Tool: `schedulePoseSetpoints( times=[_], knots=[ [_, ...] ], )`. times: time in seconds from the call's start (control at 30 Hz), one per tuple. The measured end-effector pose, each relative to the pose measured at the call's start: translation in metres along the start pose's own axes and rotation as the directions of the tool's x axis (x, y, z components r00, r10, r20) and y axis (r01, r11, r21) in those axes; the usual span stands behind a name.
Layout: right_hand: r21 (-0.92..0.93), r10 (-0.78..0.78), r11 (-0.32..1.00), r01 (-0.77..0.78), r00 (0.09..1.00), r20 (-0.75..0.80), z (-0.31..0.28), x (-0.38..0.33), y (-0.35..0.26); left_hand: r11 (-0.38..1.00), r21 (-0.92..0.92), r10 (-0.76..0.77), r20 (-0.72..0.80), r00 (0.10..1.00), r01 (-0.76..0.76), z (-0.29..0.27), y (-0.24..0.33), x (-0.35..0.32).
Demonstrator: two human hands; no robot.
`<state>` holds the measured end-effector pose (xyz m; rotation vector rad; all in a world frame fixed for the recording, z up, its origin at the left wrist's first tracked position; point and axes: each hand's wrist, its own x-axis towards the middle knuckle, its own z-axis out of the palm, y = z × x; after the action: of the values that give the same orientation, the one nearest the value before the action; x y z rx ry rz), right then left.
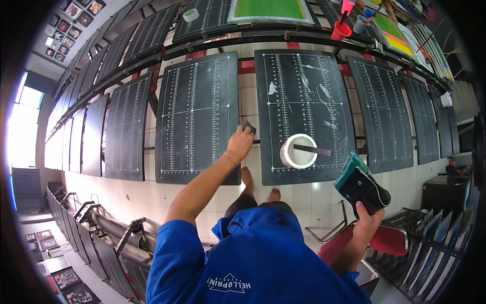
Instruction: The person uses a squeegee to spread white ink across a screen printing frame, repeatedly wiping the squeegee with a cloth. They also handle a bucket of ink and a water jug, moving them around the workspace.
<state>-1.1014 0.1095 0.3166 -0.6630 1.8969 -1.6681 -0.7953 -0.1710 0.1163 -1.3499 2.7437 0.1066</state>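
My left hand (240, 143) reaches over the gap between two black printing pallets and pinches a small dark flat piece (249, 127). Down at the right, my right hand (369, 223) grips a black tool with a teal edge, which looks like a squeegee (362, 186). Close to it, a white tub (298, 151) stands on the near part of the right pallet (283, 120). A dark flat scraper (313, 150) lies across the tub's mouth. White smears mark this pallet's surface. Beside my left forearm is the left pallet (195, 131), printed with white rulers.
More black pallets (124, 126) run in a row to both sides. Beyond the rail lie a green screen frame (271, 11), a roll of tape (191, 15) and red cups (341, 31). A red chair (387, 240) and a frame rack (435, 248) stand behind at the right.
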Motion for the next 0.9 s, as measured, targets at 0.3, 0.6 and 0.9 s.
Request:
schedulePoseSetpoints(
  times=[0.3, 0.6, 0.9],
  knots=[
    [-0.112, -0.098, 0.991, 0.075, 0.971, -0.219, 0.013, 0.003, -0.013, 0.993, -0.072, 0.081, -0.186, 0.979, -0.096, -0.019, -0.126, 0.173],
    [-0.476, -0.263, 0.861, 0.18, 0.958, -0.113, 0.116, 0.075, -0.102, 0.876, -0.482, -0.267, -0.538, 0.799, -0.032, -0.033, -0.197, 0.274],
    [-0.27, -0.289, 0.472, 0.839, 0.437, 0.852, 0.487, 0.225, -0.07, 0.357, -0.91, -0.915, -0.296, 0.275, 0.21, -0.061, -0.224, -0.069]
  ],
)
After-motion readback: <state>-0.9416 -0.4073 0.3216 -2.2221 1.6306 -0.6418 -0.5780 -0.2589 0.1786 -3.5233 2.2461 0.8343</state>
